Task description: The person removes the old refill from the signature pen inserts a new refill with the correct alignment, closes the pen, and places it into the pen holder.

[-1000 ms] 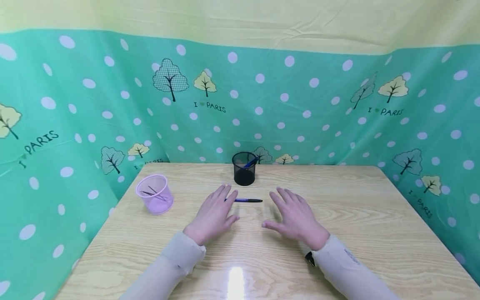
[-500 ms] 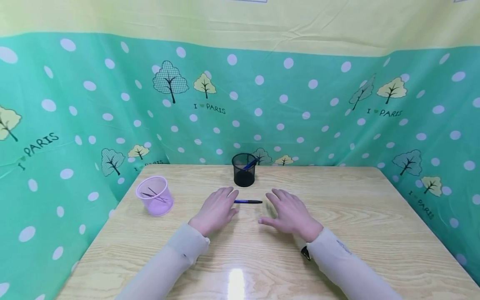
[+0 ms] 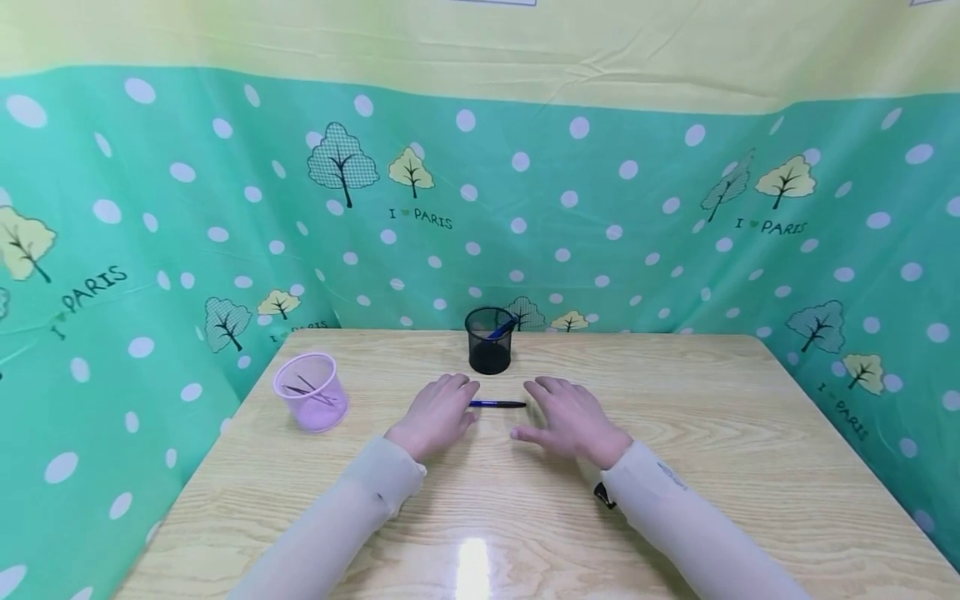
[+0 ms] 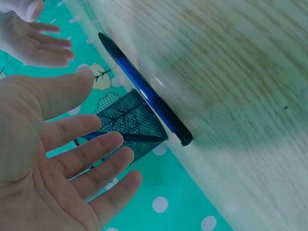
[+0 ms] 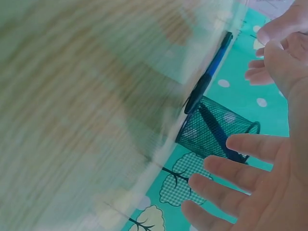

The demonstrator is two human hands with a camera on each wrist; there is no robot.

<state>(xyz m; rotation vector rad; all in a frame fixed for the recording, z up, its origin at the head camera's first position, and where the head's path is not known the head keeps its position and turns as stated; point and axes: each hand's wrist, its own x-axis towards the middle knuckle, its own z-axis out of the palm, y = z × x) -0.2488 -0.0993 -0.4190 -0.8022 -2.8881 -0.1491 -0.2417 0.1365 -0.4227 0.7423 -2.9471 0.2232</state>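
Observation:
A blue pen with a black end (image 3: 498,404) lies crosswise on the table between the two hands. My left hand (image 3: 435,417) hovers at the pen's left end, hiding part of it in the head view; the left wrist view shows its fingers spread and apart from the pen. Near the black end is my right hand (image 3: 573,421), fingers extended and holding nothing. Just behind the pen stands a black mesh pen cup (image 3: 489,354), upright, with a blue pen (image 3: 502,328) leaning inside it.
To the left stands a pink pen cup (image 3: 318,408) with a few thin dark items in it. The wooden table (image 3: 712,467) ends at a green dotted curtain (image 3: 570,217) at the back and sides.
Both hands have drawn inward: the right has shifted left towards the pen's black end, the left slightly right over the other end. The pen and both cups stay put.

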